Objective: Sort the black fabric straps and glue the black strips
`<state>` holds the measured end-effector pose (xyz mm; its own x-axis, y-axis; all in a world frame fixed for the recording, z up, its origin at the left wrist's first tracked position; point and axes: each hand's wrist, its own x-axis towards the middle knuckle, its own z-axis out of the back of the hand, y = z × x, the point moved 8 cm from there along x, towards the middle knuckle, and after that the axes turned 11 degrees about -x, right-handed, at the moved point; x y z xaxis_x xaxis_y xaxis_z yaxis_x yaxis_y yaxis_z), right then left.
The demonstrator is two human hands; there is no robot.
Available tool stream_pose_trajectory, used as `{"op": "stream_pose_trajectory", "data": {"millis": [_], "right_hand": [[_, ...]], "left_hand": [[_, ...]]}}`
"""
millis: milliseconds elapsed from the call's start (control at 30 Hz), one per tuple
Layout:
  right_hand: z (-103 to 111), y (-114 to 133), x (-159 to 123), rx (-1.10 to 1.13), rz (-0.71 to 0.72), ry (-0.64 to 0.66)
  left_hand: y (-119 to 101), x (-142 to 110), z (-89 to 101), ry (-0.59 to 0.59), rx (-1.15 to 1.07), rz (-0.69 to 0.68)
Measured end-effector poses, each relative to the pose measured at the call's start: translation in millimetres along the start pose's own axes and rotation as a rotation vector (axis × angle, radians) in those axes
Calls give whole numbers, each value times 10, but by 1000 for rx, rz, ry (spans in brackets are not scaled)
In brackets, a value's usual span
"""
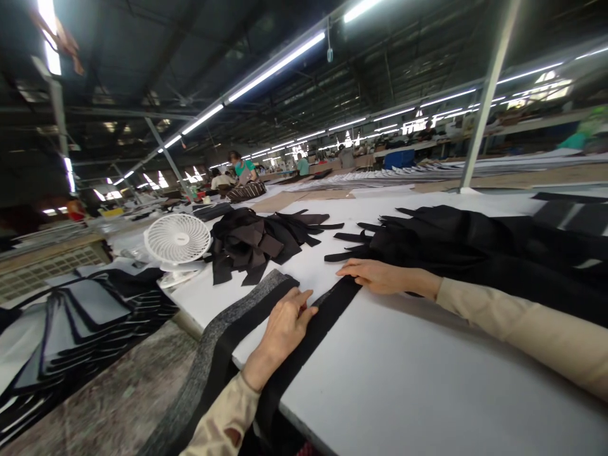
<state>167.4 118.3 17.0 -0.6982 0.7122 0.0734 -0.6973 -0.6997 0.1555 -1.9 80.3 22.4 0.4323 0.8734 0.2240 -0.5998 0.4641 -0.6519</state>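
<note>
A long black fabric strip [327, 323] runs slantwise over the white tabletop [427, 373] and drops over its near edge. My right hand [375, 276] has its fingers together on the strip's far end, gripping it there. Against the strip's left edge lies my left hand [285, 323], thumb and index finger apart; its other fingers are partly hidden. Left of that hand, a black strip and a speckled grey strip [209, 342] lie side by side, also hanging over the edge.
Black fabric pieces form a pile [256, 244] at the back and a bigger heap [456, 244] at right. A white fan [178, 239] stands at the table's left corner. Layered fabric panels [90, 323] lie lower left. A metal post [489, 95] rises behind; a co-worker [244, 168] is farther off.
</note>
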Motion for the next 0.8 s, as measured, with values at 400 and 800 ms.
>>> {"op": "stream_pose_trajectory", "data": {"millis": [400, 800], "right_hand": [[26, 75, -8, 44, 53, 6], [-6, 62, 9, -2, 15, -17]], "left_hand": [[-40, -54, -32, 2, 77, -45], [193, 68, 409, -34, -550, 240]]}}
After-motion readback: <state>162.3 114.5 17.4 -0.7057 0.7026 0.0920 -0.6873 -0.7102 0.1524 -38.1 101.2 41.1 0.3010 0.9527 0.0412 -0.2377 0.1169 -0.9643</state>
